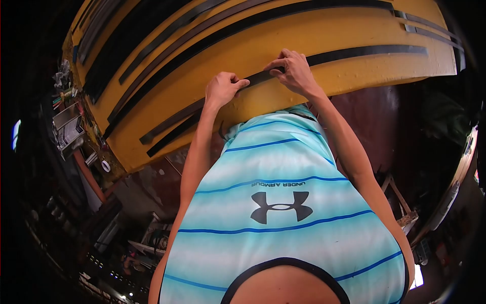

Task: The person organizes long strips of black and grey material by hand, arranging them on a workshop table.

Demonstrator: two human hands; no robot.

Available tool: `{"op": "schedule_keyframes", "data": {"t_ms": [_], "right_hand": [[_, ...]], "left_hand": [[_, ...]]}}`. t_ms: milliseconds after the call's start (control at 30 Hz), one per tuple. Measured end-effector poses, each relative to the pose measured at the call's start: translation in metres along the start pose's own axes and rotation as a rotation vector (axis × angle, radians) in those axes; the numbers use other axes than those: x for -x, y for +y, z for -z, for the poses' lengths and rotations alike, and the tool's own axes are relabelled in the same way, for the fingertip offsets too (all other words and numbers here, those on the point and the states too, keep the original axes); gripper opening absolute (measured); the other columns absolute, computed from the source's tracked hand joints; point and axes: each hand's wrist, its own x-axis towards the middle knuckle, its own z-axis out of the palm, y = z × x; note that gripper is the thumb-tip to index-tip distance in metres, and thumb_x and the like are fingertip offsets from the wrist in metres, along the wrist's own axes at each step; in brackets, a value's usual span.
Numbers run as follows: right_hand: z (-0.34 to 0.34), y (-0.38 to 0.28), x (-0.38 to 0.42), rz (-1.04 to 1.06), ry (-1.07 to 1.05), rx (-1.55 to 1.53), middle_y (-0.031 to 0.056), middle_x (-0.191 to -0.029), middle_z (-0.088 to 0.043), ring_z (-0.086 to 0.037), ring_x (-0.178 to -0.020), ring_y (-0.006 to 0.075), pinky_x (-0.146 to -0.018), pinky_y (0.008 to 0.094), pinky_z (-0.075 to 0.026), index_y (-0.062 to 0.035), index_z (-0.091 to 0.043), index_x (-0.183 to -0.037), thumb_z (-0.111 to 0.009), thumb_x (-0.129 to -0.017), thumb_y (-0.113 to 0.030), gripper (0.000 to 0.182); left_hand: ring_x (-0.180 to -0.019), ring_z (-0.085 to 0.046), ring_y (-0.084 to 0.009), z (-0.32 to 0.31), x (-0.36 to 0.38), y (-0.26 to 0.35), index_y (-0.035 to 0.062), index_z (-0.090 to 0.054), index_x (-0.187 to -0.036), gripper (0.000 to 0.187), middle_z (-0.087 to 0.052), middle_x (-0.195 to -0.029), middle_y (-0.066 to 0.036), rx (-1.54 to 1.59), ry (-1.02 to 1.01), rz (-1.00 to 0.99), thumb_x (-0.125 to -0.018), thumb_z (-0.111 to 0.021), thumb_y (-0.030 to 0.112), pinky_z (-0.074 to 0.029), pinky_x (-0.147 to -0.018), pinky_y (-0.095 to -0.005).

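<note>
So the counter [324, 30] is a big yellow slab, scuffed and worn along the near edge. Loads of long dark strips lie flat on it, mostly running lengthwise. One dark strip [369, 50] sits close to the near edge, with two overlapping ones [172, 124] trailing off from it toward the left. Further back there's a wide black band [126, 38] and several thinner grey strips [167, 38] beside it, plus a few short ones [430, 28] at the far right end.
</note>
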Motion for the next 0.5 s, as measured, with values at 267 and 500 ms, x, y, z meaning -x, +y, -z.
{"op": "schedule_keyframes", "data": {"t_ms": [267, 500], "right_hand": [[-0.002, -0.015, 0.007, -0.095, -0.021, -0.133, 0.0121, -0.106, -0.060, -0.066, -0.094, 0.0303, -0.079, 0.0407, -0.054, -0.0087, -0.073, -0.105, -0.068, -0.088, -0.008, 0.017], [0.009, -0.020, 0.003, -0.105, -0.085, -0.154, 0.0123, -0.101, -0.058, -0.063, -0.090, 0.0300, -0.078, 0.0405, -0.053, -0.0111, -0.072, -0.105, -0.081, -0.082, -0.023, 0.027]], "left_hand": [[-0.068, -0.071, -0.0217, -0.007, 0.005, 0.006, 0.0097, -0.075, -0.082, 0.040, -0.072, -0.068, -0.004, -0.009, 0.040, 0.008, -0.087, -0.074, 0.050, -0.054, -0.069, -0.0370], [-0.067, -0.071, -0.0232, -0.021, 0.007, 0.000, 0.0093, -0.075, -0.084, 0.040, -0.071, -0.067, -0.005, -0.019, 0.140, -0.047, -0.087, -0.075, 0.050, -0.053, -0.068, -0.0376]]}}
